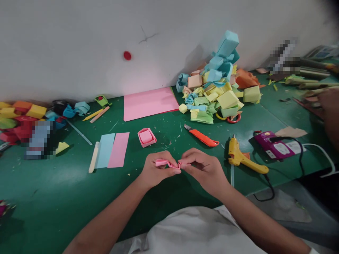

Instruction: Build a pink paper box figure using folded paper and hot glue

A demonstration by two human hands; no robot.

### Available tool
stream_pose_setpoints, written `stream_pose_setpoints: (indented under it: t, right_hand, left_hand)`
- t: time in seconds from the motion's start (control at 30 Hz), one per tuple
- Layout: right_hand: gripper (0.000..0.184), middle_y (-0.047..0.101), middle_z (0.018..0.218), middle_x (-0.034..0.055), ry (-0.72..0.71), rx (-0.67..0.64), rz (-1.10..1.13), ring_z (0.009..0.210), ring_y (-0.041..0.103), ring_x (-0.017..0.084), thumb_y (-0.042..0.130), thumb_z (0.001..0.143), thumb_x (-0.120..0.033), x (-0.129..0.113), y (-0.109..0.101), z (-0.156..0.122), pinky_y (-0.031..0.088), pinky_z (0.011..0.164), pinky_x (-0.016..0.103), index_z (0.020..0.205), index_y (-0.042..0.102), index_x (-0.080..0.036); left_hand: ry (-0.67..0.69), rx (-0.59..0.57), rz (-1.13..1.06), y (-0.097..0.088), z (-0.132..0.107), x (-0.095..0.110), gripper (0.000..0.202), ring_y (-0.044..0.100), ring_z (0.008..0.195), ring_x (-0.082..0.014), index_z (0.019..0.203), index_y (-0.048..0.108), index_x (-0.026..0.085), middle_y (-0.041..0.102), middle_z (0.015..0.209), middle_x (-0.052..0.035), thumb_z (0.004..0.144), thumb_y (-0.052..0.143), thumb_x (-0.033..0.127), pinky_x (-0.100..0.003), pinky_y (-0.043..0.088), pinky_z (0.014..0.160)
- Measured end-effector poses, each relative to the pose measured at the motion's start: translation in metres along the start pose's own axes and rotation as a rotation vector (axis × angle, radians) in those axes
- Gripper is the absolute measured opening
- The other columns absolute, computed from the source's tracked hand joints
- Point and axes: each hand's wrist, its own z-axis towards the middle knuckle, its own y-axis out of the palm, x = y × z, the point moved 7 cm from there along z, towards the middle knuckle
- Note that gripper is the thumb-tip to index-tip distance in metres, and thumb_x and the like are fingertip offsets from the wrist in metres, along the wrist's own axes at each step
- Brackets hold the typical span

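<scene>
A folded strip of pink paper (pixel 162 162) is pinched between both hands above the front of the green table. My left hand (pixel 156 169) grips its left part with thumb and fingers closed. Close beside it, my right hand (pixel 202 167) pinches the right end, the fingertips of both hands almost meeting at a crease. Just beyond the hands sits a small folded pink paper box (pixel 147 137) with a pink piece inside it. Left of that lie a pink paper rectangle (pixel 118 150) and a light blue one (pixel 104 151), next to a pale wooden stick (pixel 94 157).
An orange utility knife (pixel 202 137) and a yellow glue gun (pixel 243 156) lie to the right, near a purple power strip (pixel 278 145). Pink sheets (pixel 150 103) rest against the wall beside a heap of folded paper blocks (pixel 212 95). Another person's hand (pixel 329 106) shows at far right.
</scene>
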Motion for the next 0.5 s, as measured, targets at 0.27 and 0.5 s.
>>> stream_pose_setpoints:
  t: [0.27, 0.5]
  right_hand:
    - [0.01, 0.07, 0.091, 0.0058, 0.055, -0.055, 0.107, 0.076, 0.068, 0.016, 0.077, 0.087, -0.032, 0.0096, 0.0038, 0.0001, 0.056, 0.063, 0.026, 0.087, 0.08, -0.023]
    - [0.013, 0.07, 0.097, 0.0088, 0.003, -0.161, 0.159, 0.084, 0.07, 0.018, 0.075, 0.089, -0.033, 0.0085, 0.0032, -0.0013, 0.058, 0.066, 0.028, 0.093, 0.081, -0.022]
  left_hand:
    - [0.119, -0.127, 0.135, 0.0021, 0.0009, 0.0078, 0.018, 0.059, 0.06, -0.0119, 0.071, 0.073, 0.018, 0.066, 0.068, -0.0021, 0.074, 0.09, 0.025, -0.023, 0.046, 0.057]
    - [0.145, -0.108, 0.153, 0.0024, -0.0005, 0.005, 0.024, 0.058, 0.057, -0.0117, 0.067, 0.071, 0.017, 0.065, 0.064, -0.0018, 0.072, 0.091, 0.03, -0.023, 0.044, 0.055]
